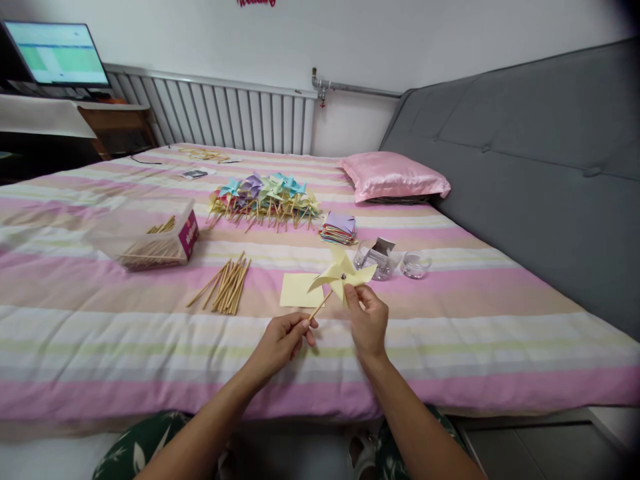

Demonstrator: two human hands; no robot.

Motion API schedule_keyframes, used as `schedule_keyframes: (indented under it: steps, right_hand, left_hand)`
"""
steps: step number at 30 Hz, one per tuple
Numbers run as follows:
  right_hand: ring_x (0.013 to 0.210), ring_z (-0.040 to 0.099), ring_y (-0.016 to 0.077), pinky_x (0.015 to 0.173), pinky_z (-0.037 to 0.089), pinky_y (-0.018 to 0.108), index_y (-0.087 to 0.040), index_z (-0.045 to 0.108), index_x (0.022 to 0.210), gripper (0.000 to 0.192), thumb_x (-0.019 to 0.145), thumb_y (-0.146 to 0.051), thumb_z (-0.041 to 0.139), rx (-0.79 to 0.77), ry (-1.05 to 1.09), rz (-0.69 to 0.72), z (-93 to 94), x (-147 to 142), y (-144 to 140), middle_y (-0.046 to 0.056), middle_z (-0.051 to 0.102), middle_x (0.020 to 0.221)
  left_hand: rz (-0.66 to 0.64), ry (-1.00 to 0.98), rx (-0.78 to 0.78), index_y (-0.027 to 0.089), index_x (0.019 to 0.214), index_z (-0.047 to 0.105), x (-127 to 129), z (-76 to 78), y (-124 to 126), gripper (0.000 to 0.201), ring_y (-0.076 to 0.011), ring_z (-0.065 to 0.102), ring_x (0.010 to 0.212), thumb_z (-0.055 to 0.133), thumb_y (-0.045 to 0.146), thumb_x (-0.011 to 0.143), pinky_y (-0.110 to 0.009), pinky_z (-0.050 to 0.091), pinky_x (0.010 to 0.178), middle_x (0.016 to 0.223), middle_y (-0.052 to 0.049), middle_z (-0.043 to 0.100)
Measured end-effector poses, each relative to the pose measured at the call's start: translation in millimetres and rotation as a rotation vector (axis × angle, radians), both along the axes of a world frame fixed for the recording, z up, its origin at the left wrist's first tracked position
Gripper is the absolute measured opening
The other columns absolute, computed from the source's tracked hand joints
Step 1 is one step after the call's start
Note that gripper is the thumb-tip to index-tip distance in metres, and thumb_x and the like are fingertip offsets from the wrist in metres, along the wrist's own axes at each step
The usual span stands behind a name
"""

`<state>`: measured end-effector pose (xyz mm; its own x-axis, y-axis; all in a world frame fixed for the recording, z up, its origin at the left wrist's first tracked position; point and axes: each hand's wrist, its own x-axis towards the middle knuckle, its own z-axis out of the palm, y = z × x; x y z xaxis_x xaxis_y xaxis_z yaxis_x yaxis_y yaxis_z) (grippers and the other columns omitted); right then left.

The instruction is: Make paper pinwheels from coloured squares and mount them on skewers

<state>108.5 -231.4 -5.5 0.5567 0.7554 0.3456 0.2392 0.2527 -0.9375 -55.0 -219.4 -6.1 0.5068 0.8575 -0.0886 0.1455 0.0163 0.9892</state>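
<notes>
One bed (450, 347) with pink-striped sheet fills the room, radiator (225, 120) and monitor (55, 53) behind, grey headboard (540, 167) right. Left hand (283, 343) fingers pinched shut on wooden stick (320, 308) of the yellow pinwheel (341, 273); right hand (369, 320) fingertips closed on a pinwheel blade, above the sheet by yellow paper square (299, 291).

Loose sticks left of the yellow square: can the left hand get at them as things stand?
Probably not yet: nothing blocks the loose sticks, but the left hand is pinching the pinwheel stick.
</notes>
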Motion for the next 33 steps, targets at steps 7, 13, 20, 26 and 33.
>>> schedule_keyframes:
  steps: [7, 13, 20, 26, 33]
  right_hand:
    - [0.068, 0.051, 0.0134, 0.064, 0.041, 0.024, -0.014, 0.062, 0.072, 0.029, 0.078, -0.043, 0.058, 0.015, 0.202, 0.075, -1.3, -0.9, 1.8, 0.000, 0.058, 0.068]
    - [0.070, 0.057, 0.0131, 0.068, 0.044, 0.026, -0.014, 0.064, 0.083, 0.029, 0.066, -0.036, 0.071, 0.044, 0.577, 0.127, 2.0, -4.8, 5.9, 0.002, 0.066, 0.076]
    - [0.071, 0.059, 0.0142, 0.069, 0.046, 0.027, -0.013, 0.065, 0.080, 0.028, 0.061, -0.030, 0.075, 0.058, 0.653, 0.082, -1.4, -4.3, 7.1, 0.002, 0.067, 0.074]
    - [0.067, 0.057, 0.0128, 0.067, 0.045, 0.026, -0.012, 0.065, 0.073, 0.024, 0.063, -0.032, 0.073, 0.079, 0.636, 0.059, -2.6, -4.4, 5.9, 0.002, 0.066, 0.072]
    - [0.052, 0.045, 0.0084, 0.053, 0.038, 0.022, -0.013, 0.061, 0.062, 0.023, 0.062, -0.033, 0.074, 0.057, 0.557, -0.007, -4.6, -4.6, 5.6, -0.005, 0.052, 0.052]
  left_hand:
    - [-0.008, -0.016, 0.001, 0.012, 0.087, 0.061, -0.4, -3.1, 0.9, 0.035, -0.0043, 0.035, 0.037, 0.050, 0.045, 0.082, -0.018, 0.025, 0.038, 0.064, -0.001, 0.062]
    - [-0.037, 0.003, 0.003, 0.011, 0.087, 0.062, 2.3, -8.6, 0.5, 0.036, -0.0052, 0.039, 0.038, 0.049, 0.044, 0.082, -0.018, 0.028, 0.039, 0.067, -0.005, 0.066]
    - [-0.060, -0.016, -0.017, 0.010, 0.087, 0.062, 5.2, -9.4, -1.7, 0.036, -0.0056, 0.042, 0.039, 0.049, 0.043, 0.082, -0.019, 0.032, 0.040, 0.073, -0.009, 0.069]
    - [-0.074, -0.031, -0.026, 0.010, 0.086, 0.061, 5.0, -9.9, -2.4, 0.035, -0.0067, 0.046, 0.041, 0.049, 0.043, 0.082, -0.019, 0.033, 0.041, 0.077, -0.010, 0.070]
    - [-0.080, -0.010, -0.012, 0.010, 0.086, 0.061, 4.9, -11.8, -3.9, 0.034, -0.0073, 0.048, 0.043, 0.048, 0.041, 0.083, -0.019, 0.034, 0.042, 0.077, -0.010, 0.070]
